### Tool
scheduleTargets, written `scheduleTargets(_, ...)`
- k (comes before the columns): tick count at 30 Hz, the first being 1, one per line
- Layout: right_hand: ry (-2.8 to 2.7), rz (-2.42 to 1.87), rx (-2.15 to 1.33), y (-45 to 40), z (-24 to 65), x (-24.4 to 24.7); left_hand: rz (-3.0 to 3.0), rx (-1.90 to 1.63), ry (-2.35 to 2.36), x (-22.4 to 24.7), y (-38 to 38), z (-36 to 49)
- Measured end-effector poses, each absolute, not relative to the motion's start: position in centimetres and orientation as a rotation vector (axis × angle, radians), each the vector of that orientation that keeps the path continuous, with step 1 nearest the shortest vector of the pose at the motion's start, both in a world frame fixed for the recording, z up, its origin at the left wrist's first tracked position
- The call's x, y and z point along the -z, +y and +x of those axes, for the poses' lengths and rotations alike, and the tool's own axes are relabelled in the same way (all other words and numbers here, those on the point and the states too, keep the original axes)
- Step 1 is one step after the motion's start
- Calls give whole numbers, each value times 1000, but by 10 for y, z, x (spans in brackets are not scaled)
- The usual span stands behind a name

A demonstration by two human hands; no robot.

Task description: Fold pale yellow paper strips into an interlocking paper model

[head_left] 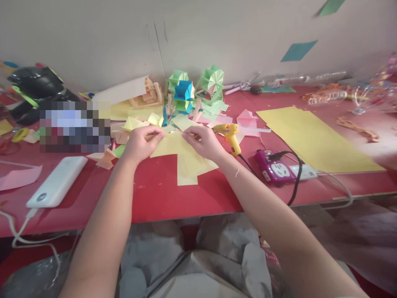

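My left hand (pixel 141 142) is closed in a pinch at the left side of a pale yellow sheet of paper (pixel 167 145). Opposite it, my right hand (pixel 204 141) pinches at the right side, thumb and forefinger together. Part of the paper lies flat below the hands, and another pale yellow piece (pixel 190 169) sticks out toward the table's front edge. Just beyond the fingertips are scattered folded papers, among them a yellow folded piece (pixel 156 119). A yellow glue gun (pixel 231 135) lies right beside my right hand.
Green and blue folded-paper shapes (pixel 183 90) stand against the wall. A purple power socket (pixel 274 167) with cables and a stack of yellow paper (pixel 313 140) are at right. A white power bank (pixel 57 182) lies at left on the red table (pixel 155 198).
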State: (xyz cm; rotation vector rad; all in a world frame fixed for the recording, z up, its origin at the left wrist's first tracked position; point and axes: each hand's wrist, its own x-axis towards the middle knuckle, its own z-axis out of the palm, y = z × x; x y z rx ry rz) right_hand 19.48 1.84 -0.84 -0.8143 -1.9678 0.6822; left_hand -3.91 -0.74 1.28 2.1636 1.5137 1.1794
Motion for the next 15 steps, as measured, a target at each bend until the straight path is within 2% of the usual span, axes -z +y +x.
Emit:
scheduleTargets(9, -2103, -705, -528, 14, 190, 12, 2318, -1132, 1292, -10, -12, -19)
scheduleTargets(15, -2078, -706, -370, 14, 189, 11, 2152, -1213, 1481, -13, -12, -12)
